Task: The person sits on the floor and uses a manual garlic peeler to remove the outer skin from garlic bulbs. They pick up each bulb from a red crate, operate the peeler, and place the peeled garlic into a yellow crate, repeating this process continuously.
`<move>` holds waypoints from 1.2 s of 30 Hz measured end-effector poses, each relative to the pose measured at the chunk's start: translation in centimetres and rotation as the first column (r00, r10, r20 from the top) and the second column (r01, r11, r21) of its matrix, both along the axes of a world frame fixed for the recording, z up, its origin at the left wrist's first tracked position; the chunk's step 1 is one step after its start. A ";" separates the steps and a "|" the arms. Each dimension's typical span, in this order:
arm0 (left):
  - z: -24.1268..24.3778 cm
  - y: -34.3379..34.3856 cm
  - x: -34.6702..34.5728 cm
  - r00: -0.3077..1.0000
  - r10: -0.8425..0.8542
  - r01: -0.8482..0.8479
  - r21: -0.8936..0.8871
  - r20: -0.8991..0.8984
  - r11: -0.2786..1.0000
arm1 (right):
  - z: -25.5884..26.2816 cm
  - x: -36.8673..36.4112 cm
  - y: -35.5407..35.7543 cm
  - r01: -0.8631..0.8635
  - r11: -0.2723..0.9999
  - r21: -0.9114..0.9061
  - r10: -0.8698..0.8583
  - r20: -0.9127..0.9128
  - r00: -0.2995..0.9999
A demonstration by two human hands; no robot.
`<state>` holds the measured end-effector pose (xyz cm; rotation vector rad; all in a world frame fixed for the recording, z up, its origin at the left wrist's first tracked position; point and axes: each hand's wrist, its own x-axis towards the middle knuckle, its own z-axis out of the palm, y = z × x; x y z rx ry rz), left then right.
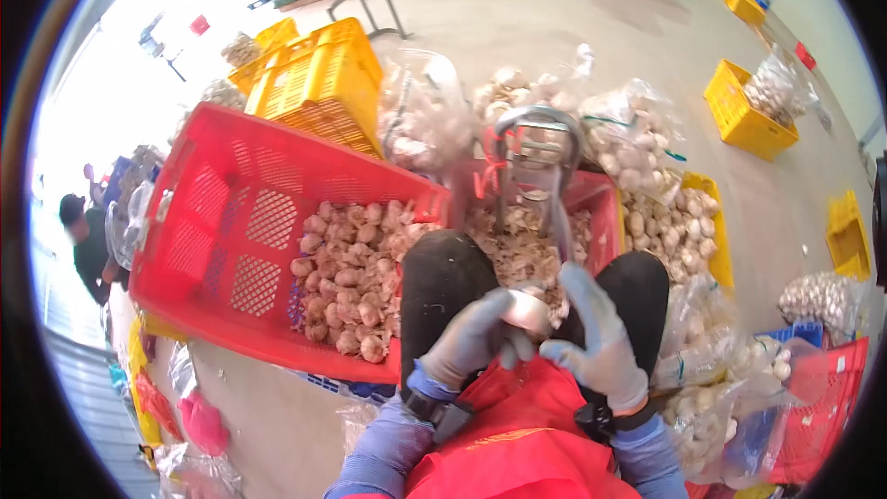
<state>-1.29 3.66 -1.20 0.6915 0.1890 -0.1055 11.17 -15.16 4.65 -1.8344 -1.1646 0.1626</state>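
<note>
My left hand (pixel 471 339), in a grey-blue glove, grips a pale garlic bulb (pixel 529 312) between thumb and fingers above my lap. To the right of that bulb, my right hand (pixel 597 343) is apart from it, thumb and fingers spread with nothing between them. Beyond my knees a bent metal frame (pixel 540 118) with red ties rises from a red bin (pixel 606 204). Loose garlic skins and trimmings (pixel 513 242) lie inside this bin. At my left a large red crate (pixel 229 333) is tilted, with unpeeled garlic bulbs (pixel 353 277) gathered at its near end.
A yellow crate (pixel 721 222) of cleaned garlic (pixel 669 229) stands at right. Clear bags of garlic (pixel 627 135) sit behind the bin and beside my right arm. Upturned yellow crates (pixel 326 83) stand behind the red crate. A person (pixel 90 246) is at far left.
</note>
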 end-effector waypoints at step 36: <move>-17.6 29.7 -3.8 0.290 0.931 0.608 0.794 -0.224 0.002 | -3.0 4.0 -14.9 0.689 0.706 -0.164 -0.706 -0.088 0.703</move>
